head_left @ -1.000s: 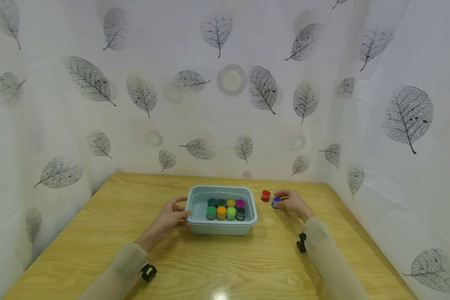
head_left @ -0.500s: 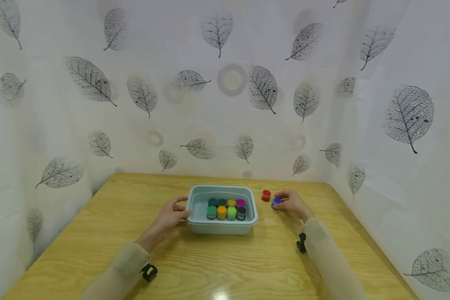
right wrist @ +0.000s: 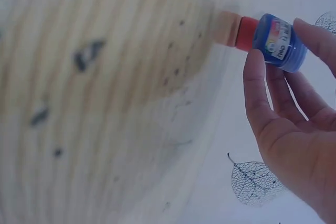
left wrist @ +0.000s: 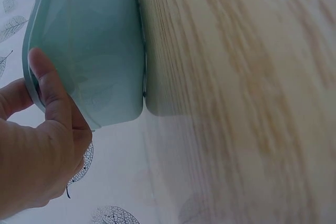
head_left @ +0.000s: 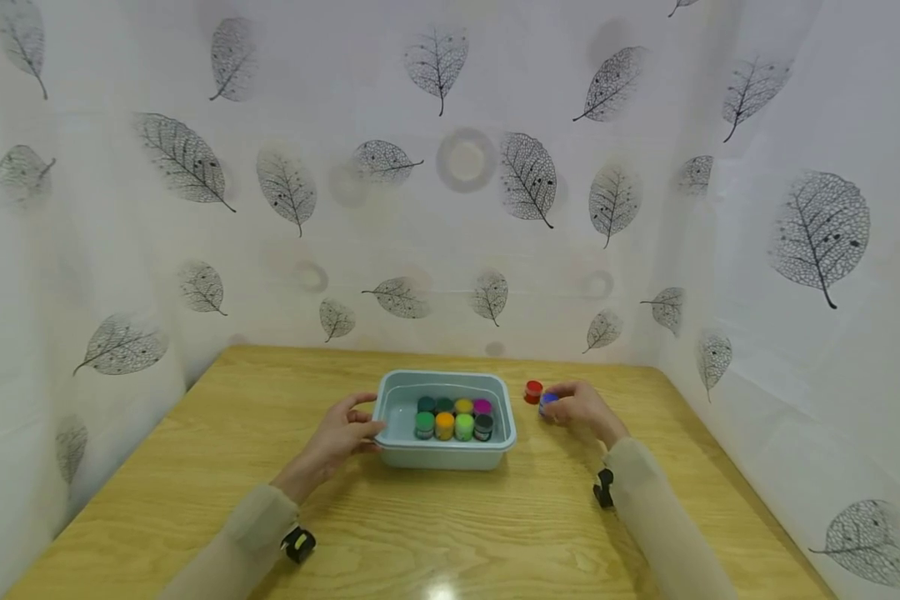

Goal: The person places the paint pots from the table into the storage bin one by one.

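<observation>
A pale blue-green plastic tub [head_left: 444,458] stands on the table. In it, several small paint jars sit in two rows, among them an orange jar [head_left: 444,427] and a magenta-lidded jar [head_left: 482,407]. My left hand [head_left: 342,435] grips the tub's left rim; the left wrist view has the fingers [left wrist: 51,85] around that edge. To the tub's right, my right hand [head_left: 581,408] pinches a blue paint jar [right wrist: 279,44] between thumb and fingers. Whether this jar touches the table, I cannot tell. Close beside it is a red paint jar [head_left: 533,392], partly hidden behind the blue one in the right wrist view.
The wooden table [head_left: 450,533] runs back to a pale leaf-printed curtain [head_left: 450,250], which also hangs along both sides. Bare wood lies in front of the tub and to its left.
The right hand has brought the blue jar slightly left, closer to the red one. The left hand and the tub hold their place.
</observation>
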The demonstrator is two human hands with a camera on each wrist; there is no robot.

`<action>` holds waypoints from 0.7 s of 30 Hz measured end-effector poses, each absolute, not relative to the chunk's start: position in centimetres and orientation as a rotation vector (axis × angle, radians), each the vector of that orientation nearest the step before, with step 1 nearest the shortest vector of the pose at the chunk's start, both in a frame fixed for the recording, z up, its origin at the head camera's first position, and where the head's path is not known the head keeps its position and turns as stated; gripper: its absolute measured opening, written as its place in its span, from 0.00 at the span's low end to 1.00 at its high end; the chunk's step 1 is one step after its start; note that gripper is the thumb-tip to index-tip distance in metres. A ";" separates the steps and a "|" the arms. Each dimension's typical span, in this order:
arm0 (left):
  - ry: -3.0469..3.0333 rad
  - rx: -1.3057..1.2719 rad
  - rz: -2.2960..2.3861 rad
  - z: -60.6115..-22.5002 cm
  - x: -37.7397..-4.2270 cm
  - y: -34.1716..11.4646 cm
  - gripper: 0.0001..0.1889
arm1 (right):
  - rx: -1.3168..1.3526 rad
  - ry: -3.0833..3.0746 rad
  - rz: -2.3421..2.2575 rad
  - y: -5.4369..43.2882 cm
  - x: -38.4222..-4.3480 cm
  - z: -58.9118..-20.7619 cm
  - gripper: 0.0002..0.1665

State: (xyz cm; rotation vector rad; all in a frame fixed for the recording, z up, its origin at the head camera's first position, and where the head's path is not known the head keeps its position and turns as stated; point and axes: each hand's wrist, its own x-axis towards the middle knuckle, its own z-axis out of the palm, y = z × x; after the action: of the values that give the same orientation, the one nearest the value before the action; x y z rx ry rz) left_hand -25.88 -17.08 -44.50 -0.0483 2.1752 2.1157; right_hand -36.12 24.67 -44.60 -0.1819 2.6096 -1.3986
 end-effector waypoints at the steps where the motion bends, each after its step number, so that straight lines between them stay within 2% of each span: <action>1: 2.176 -0.049 2.117 -44.5 -25.9 -17.1 0.31 | -0.176 2.590 -1.437 24.5 -36.2 -44.5 0.30; 13: 2.170 -0.055 2.122 -44.6 -26.0 -17.0 0.31 | -0.344 2.413 -1.689 22.9 -36.1 -43.4 0.28; 21: 2.177 -0.058 2.123 -44.5 -26.0 -17.0 0.30 | -0.325 2.383 -1.799 21.1 -35.6 -42.6 0.27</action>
State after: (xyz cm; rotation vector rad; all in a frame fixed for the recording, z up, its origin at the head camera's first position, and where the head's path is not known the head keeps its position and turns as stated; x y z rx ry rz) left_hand -25.96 -17.03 -44.48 -0.0583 2.1766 2.1228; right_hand -35.63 21.13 -42.59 -0.3249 2.3833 -1.7985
